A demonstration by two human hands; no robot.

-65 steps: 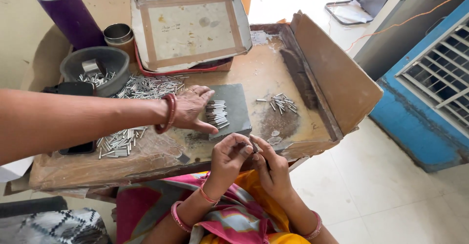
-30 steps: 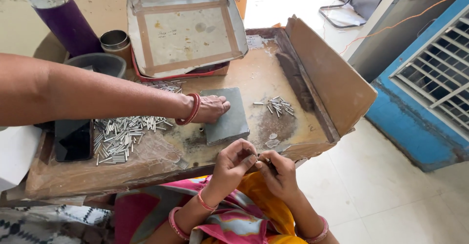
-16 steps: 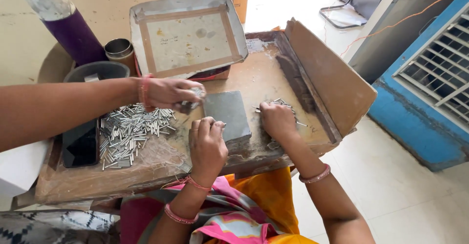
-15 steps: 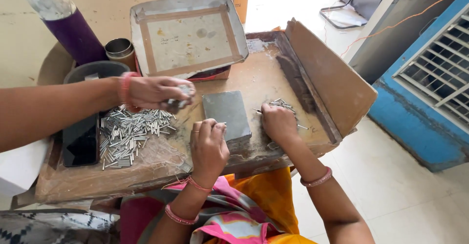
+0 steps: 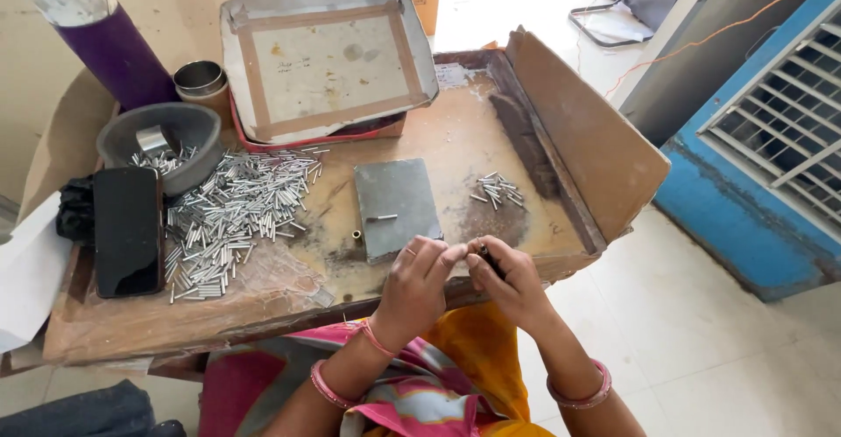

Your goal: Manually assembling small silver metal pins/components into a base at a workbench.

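Head view: left hand point(image 5: 419, 281) and right hand point(image 5: 508, 279) pinch one small dark piece point(image 5: 487, 258) together.

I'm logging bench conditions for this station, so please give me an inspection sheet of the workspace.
Surface: worn wooden board, stained, with cardboard side wall.
Job's things: grey slab with one metal pin on it; large pin pile; small pin cluster.
Clutter: black phone, grey bowl, purple bottle, metal tray, small tin.
Hands: left hand and right hand meet at the board's near edge, pinching a small dark piece.
Cables: orange cord along the wall.
Surroundings: tiled floor, blue grilled unit.
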